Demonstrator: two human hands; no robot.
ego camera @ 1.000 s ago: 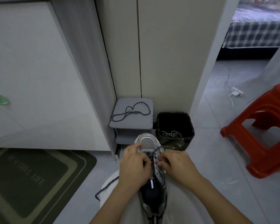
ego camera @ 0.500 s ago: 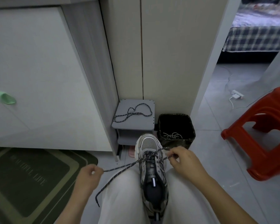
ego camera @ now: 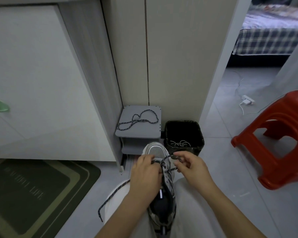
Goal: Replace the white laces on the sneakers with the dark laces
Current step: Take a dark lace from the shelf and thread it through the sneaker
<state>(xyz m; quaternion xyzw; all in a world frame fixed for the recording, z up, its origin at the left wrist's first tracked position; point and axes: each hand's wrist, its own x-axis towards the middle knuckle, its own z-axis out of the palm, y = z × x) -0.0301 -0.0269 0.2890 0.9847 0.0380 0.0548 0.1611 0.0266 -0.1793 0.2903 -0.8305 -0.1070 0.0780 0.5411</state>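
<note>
A grey and white sneaker (ego camera: 156, 152) lies between my knees, toe pointing away. A dark speckled lace (ego camera: 169, 158) runs through its front eyelets. My left hand (ego camera: 145, 174) covers the left side of the shoe and pinches the lace near the eyelets; the lace's free end (ego camera: 108, 198) trails over my left thigh. My right hand (ego camera: 190, 166) pinches a loop of the same lace just right of the toe. A second dark lace (ego camera: 138, 119) lies coiled on the small grey stool (ego camera: 153, 131). White laces (ego camera: 180, 143) lie in the black bin (ego camera: 200, 134).
A red plastic stool (ego camera: 272, 140) stands on the tiled floor to the right. A dark green mat (ego camera: 29, 191) lies at the left. White cabinets and a wall panel rise behind the grey stool. A doorway at the right shows a charger cable (ego camera: 246, 101) and a bed.
My left hand, which had pulled the lace out far to the left, has come back onto the sneaker. My right hand stays by the toe, now holding a loop of lace.
</note>
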